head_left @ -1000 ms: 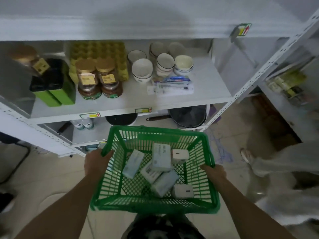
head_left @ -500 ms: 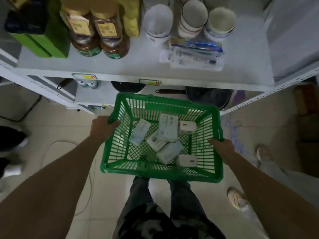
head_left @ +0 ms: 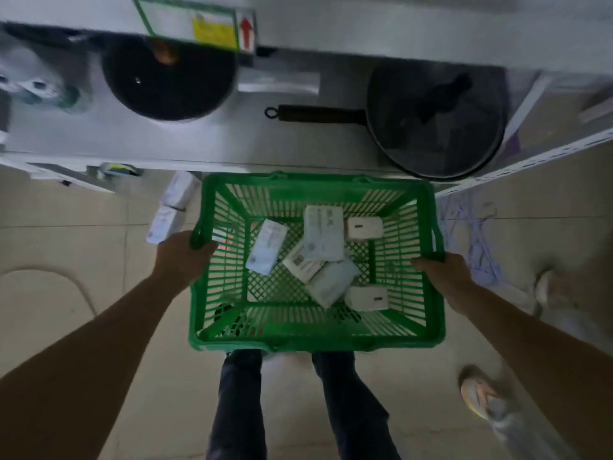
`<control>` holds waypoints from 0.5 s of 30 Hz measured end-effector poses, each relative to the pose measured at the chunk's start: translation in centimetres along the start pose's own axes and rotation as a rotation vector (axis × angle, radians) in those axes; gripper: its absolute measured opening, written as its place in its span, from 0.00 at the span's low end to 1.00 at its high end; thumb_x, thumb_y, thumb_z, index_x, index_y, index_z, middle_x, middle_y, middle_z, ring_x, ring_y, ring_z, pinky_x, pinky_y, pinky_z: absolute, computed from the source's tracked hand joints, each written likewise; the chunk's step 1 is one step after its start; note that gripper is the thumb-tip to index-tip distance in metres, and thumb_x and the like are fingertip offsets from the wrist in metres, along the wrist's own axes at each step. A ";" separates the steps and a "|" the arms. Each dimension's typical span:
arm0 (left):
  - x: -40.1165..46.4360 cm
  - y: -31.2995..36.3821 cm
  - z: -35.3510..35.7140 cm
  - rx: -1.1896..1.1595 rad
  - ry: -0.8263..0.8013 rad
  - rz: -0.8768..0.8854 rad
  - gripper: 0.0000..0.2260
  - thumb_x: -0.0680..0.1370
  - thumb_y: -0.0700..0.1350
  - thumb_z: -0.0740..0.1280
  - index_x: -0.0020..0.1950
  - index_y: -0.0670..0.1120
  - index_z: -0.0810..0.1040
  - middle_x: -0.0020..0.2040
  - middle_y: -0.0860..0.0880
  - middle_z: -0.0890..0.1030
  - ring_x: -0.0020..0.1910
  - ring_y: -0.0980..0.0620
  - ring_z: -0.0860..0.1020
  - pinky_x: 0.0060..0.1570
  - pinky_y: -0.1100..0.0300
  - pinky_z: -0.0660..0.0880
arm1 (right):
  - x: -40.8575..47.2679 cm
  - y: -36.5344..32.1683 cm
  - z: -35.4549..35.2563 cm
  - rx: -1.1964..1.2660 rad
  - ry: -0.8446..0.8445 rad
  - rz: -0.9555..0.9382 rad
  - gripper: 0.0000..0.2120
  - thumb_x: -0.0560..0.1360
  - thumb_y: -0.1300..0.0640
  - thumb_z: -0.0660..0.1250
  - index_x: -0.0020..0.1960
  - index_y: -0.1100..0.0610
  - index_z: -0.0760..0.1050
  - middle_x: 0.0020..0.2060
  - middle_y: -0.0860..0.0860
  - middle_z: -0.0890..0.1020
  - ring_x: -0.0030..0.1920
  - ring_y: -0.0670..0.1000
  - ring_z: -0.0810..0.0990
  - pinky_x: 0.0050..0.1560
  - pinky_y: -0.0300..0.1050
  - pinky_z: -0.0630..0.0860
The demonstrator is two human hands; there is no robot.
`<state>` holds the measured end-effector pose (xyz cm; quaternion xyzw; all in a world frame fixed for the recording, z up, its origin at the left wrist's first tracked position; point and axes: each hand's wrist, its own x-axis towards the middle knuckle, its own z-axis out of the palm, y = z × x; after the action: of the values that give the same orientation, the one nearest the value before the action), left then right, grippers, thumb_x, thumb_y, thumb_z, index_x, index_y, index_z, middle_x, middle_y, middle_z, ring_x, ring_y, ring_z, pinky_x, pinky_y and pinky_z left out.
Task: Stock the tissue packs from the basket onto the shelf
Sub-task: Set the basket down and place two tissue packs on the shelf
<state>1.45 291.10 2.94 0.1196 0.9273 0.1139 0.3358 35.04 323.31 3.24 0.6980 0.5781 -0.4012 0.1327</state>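
6 tissue packs (head_left: 323, 232) in basket (head_left: 315, 340), between left hand (head_left: 180, 257), right hand (head_left: 444, 273)

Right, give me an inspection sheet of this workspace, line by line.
Surface: grey metal shelf board, bare in the middle.
Job's things: green plastic lattice basket held above the tiled floor; six white tissue packs lie loose inside, none on the shelf yet.
Clutter: black round pan at the shelf's left, black long-handled frying pan at its right; white boxes below, left of the basket.
Hands: left hand grips the basket's left rim, right hand grips its right rim.
Cables: nothing seen.
Surroundings: beige floor tiles; another person's shoe at right.
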 end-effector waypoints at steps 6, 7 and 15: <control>7.4 -3.6 6.4 0.076 0.019 -0.041 0.15 0.79 0.53 0.70 0.41 0.43 0.80 0.31 0.47 0.74 0.31 0.48 0.72 0.34 0.57 0.65 | 7.8 2.2 8.1 0.010 -0.034 -0.021 0.20 0.72 0.48 0.77 0.60 0.56 0.82 0.43 0.54 0.84 0.44 0.57 0.83 0.47 0.49 0.82; 8.4 -4.0 7.1 0.092 0.021 -0.046 0.15 0.79 0.54 0.71 0.45 0.41 0.82 0.35 0.45 0.76 0.35 0.44 0.75 0.38 0.56 0.68 | 8.7 2.3 9.3 -0.002 -0.035 -0.025 0.21 0.72 0.48 0.77 0.61 0.56 0.81 0.46 0.56 0.85 0.47 0.59 0.84 0.51 0.52 0.83; 14.0 -7.4 11.6 0.066 0.070 -0.074 0.19 0.77 0.56 0.72 0.50 0.38 0.84 0.40 0.41 0.78 0.41 0.43 0.75 0.42 0.54 0.69 | 14.2 0.9 14.9 -0.093 -0.067 -0.086 0.19 0.75 0.48 0.74 0.61 0.55 0.79 0.50 0.57 0.82 0.50 0.60 0.82 0.51 0.51 0.79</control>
<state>-2.49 289.79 -16.22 0.0925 0.9456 0.0748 0.3028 29.96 323.31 -16.71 0.6517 0.6209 -0.4025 0.1668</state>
